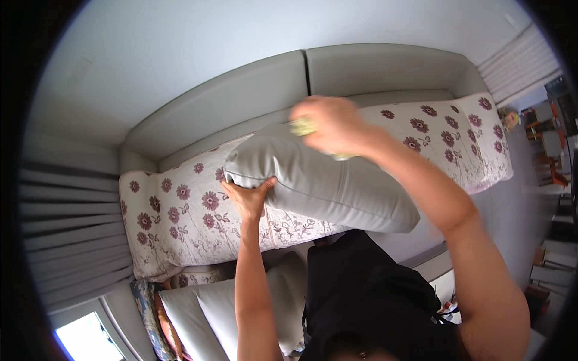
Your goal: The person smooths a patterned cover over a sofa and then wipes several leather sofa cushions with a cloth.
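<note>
A grey leather-like sofa cushion (316,180) is held up at a tilt in front of the sofa. My left hand (249,196) grips its near left corner, thumb on the upper face and fingers beneath. Above the cushion's far edge is my right hand (332,126), blurred, closed around a yellow-green cloth or sponge (303,126). Whether that piece touches the cushion cannot be told. Under and behind the cushion lies a cream sofa cover with purple flowers (210,201).
The grey sofa backrest (384,67) runs along the wall. More grey cushions (189,316) stand at the lower left, near a grey curtain (72,225) and a bright window (90,338). Chairs (548,140) stand at the far right.
</note>
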A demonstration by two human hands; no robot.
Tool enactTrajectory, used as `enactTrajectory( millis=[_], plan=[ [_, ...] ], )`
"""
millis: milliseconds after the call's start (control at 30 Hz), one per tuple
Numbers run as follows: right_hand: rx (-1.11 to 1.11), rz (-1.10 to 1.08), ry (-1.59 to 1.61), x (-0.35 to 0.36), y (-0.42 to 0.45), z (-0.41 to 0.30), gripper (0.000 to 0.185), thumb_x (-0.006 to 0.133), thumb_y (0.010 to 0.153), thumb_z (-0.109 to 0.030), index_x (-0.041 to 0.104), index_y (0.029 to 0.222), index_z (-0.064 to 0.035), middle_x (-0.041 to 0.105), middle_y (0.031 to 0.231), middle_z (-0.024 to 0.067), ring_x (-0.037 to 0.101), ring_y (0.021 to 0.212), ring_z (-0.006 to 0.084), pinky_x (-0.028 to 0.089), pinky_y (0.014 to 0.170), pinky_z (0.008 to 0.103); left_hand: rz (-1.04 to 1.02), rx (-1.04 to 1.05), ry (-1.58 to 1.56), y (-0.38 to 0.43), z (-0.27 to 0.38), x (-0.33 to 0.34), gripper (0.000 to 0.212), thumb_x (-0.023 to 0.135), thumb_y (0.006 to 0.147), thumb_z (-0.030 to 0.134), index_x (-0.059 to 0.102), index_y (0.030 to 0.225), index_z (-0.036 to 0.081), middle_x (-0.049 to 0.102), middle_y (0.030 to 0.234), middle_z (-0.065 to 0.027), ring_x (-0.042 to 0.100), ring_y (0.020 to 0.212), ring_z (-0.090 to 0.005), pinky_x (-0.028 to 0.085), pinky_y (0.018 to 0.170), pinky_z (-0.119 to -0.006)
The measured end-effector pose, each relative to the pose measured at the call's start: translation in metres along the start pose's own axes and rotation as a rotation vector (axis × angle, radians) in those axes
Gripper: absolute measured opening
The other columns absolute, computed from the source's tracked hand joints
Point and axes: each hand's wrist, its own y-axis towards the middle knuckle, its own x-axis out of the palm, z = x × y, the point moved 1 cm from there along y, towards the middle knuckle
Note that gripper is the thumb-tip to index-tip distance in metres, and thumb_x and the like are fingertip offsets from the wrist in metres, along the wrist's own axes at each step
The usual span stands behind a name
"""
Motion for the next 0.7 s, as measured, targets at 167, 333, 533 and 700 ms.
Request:
enactTrajectory(
  millis=[167, 333, 533, 700],
  plan=[
    [0.445, 0.179, 0.171, -0.062, -0.177, 0.141, 0.030, 0.062, 0.067, -0.008, 0.059, 0.096, -0.0012, 0.061, 0.092, 0.0105, 0.059, 0.077, 0.0200, 0.046, 0.070, 0.0293, 0.035, 0.109, 0.062, 0.036, 0.007, 0.033, 0.114, 0.081, 0.037, 0.059, 0.030, 0.107, -0.015, 0.037, 0.103, -0.0220, 0.034, 0.107, -0.0364, 0.029, 0.093, -0.050],
    [1.087, 0.082, 0.873, -0.024, -0.322, 0.180, 0.040, 0.065, 0.060, 0.001, 0.058, 0.099, 0.0022, 0.059, 0.085, 0.0071, 0.057, 0.073, 0.0142, 0.047, 0.066, 0.0267, -0.018, 0.055, 0.024, 0.053, 0.024, 0.037, 0.112, 0.083, 0.040, 0.055, 0.029, 0.112, -0.013, 0.037, 0.108, -0.0228, 0.032, 0.111, -0.0353, 0.025, 0.097, -0.047],
    [1.146, 0.151, 1.130, 0.034, -0.310, 0.181, 0.037, 0.064, 0.066, -0.005, 0.053, 0.101, 0.0009, 0.055, 0.080, 0.0062, 0.052, 0.068, 0.0136, 0.045, 0.059, 0.0284, -0.075, 0.016, 0.032, 0.059, 0.031, 0.035, 0.113, 0.083, 0.042, 0.050, 0.026, 0.118, -0.012, 0.036, 0.116, -0.0241, 0.030, 0.116, -0.0365, 0.024, 0.100, -0.045],
    [1.157, 0.227, 1.195, 0.029, -0.284, 0.158, 0.030, 0.066, 0.071, -0.016, 0.052, 0.094, -0.0026, 0.051, 0.075, 0.0040, 0.048, 0.062, 0.0127, 0.042, 0.054, 0.0271, -0.088, -0.074, -0.077, 0.063, 0.000, 0.024, 0.116, 0.083, 0.041, 0.050, 0.025, 0.120, -0.011, 0.034, 0.121, -0.0269, 0.030, 0.117, -0.0374, 0.025, 0.100, -0.045]
  ],
)
